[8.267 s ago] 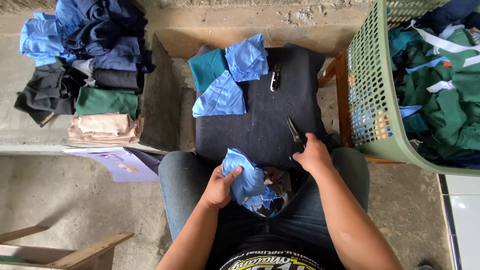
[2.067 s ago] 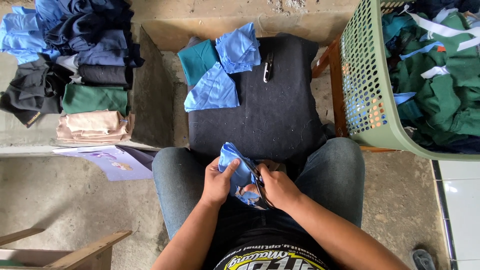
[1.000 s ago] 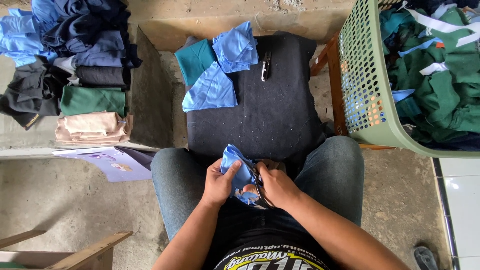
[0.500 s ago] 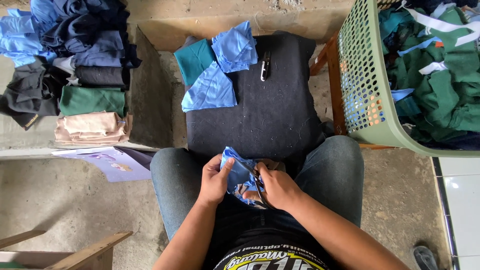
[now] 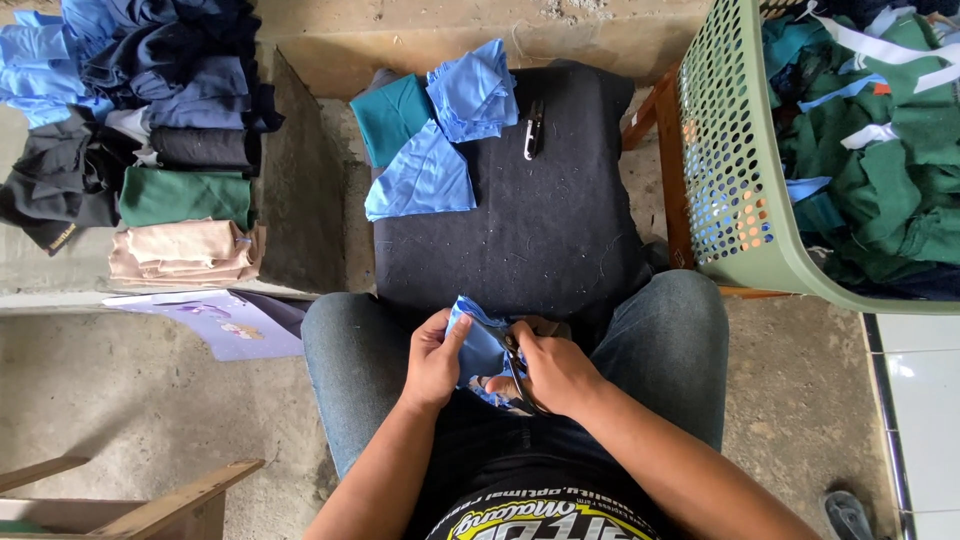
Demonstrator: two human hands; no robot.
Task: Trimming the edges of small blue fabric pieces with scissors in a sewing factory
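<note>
I sit with a small blue fabric piece (image 5: 480, 345) held over my lap. My left hand (image 5: 435, 360) pinches its left edge. My right hand (image 5: 550, 368) grips dark scissors (image 5: 517, 372) whose blades are against the blue fabric. In front of my knees lies a black padded board (image 5: 540, 220). On its far left corner rest several cut blue and teal fabric pieces (image 5: 440, 130), and a small dark clipper tool (image 5: 534, 130) lies beside them.
A green perforated laundry basket (image 5: 740, 180) full of green and blue cloth stands at the right. Folded clothes (image 5: 150, 130) in blue, black, green and beige are stacked at the left. A purple sheet (image 5: 215, 320) lies on the concrete floor. A wooden frame (image 5: 150, 500) sits bottom left.
Earlier my right hand picked the scissors up from the black board and brought them to the blue piece. Over the last second both hands stay at my lap, shifting the fabric slightly.
</note>
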